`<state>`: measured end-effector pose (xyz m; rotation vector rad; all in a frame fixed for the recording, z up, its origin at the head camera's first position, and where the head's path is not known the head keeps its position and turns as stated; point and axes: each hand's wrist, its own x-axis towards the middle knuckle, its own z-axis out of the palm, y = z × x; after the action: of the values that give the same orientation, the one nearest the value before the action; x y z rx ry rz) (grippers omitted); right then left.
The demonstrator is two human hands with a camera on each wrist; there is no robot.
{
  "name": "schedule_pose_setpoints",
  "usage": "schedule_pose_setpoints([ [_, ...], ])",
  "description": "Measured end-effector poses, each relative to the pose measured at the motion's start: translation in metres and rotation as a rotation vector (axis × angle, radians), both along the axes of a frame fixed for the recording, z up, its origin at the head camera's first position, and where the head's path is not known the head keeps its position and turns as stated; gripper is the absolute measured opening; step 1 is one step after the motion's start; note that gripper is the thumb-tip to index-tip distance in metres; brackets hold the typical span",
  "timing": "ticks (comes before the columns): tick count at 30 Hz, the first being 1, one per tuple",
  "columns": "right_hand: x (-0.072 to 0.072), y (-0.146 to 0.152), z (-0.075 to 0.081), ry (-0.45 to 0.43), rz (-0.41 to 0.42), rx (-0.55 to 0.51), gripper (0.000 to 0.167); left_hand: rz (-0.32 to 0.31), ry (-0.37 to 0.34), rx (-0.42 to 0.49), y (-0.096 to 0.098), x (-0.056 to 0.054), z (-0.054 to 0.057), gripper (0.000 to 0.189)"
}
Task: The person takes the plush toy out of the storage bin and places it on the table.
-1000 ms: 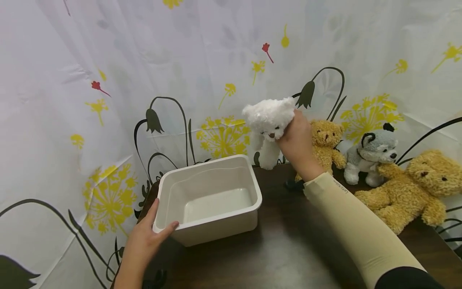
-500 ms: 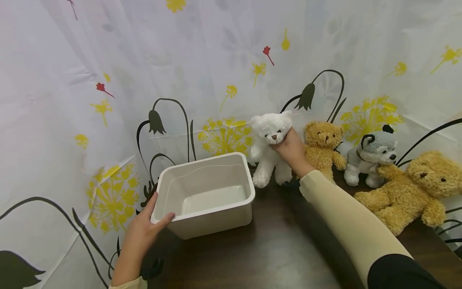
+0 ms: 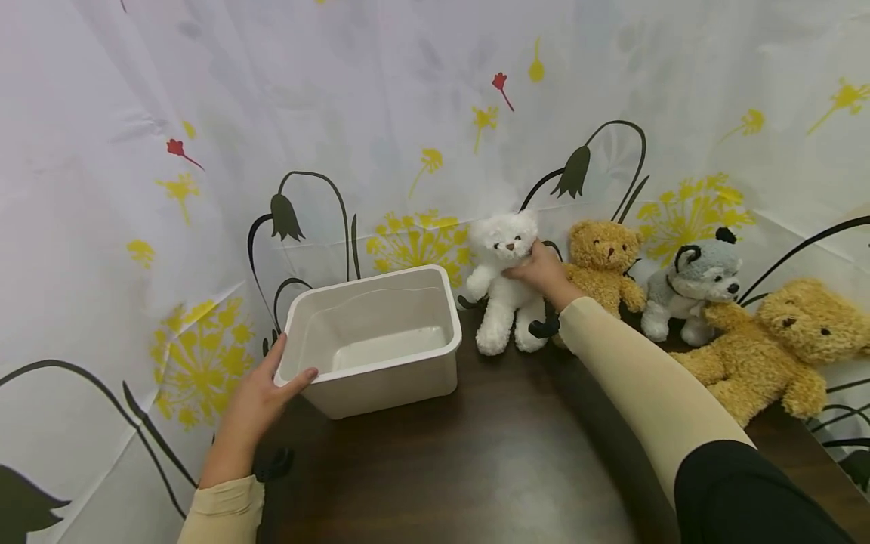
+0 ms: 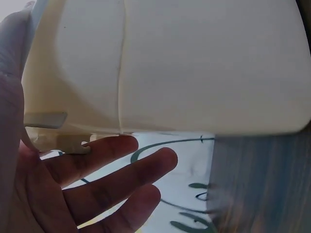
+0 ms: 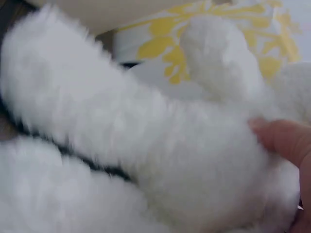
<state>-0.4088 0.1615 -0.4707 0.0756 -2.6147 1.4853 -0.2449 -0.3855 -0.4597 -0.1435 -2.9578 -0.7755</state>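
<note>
A white teddy bear (image 3: 506,291) stands upright at the back of the table, right of the bin. My right hand (image 3: 540,270) grips it at the side of the chest; in the right wrist view the thumb (image 5: 282,138) presses into the fur. The other fingers are hidden behind the toy. My left hand (image 3: 261,389) holds the near left corner of a cream plastic bin (image 3: 387,389), thumb over the rim. Beneath that rim, in the left wrist view, several fingers (image 4: 121,179) spread along the outer wall. Nothing lies in the bin.
Right of the white bear sit a golden teddy bear (image 3: 601,257), a grey-and-white plush dog (image 3: 700,283) and a larger golden bear (image 3: 768,347), leaning back. A flower-print sheet (image 3: 408,91) hangs behind the dark wooden table (image 3: 503,453).
My right hand has brought the white bear down from above the table to a standing position at the back. The bin, in my left hand, has shifted slightly left and back.
</note>
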Motion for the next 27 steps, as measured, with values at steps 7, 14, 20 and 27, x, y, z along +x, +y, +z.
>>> schedule_pose_setpoints([
  [7, 0.006, -0.003, -0.04, -0.141, 0.067, -0.084, 0.092, 0.005, -0.032, 0.036, -0.006, 0.004, -0.011, 0.101],
  [14, 0.013, 0.0, -0.047, -0.107, 0.006, -0.039, 0.082, -0.015, -0.056, 0.121, -0.001, -0.005, -0.012, 0.101],
  [20, 0.014, 0.008, -0.045, -0.117, -0.008, 0.017, 0.075, -0.037, -0.063, 0.136, 0.005, -0.021, -0.005, 0.1],
  [27, 0.018, 0.009, -0.05, -0.061, -0.015, 0.067, 0.08, -0.046, -0.069, 0.129, 0.005, -0.026, -0.005, 0.101],
])
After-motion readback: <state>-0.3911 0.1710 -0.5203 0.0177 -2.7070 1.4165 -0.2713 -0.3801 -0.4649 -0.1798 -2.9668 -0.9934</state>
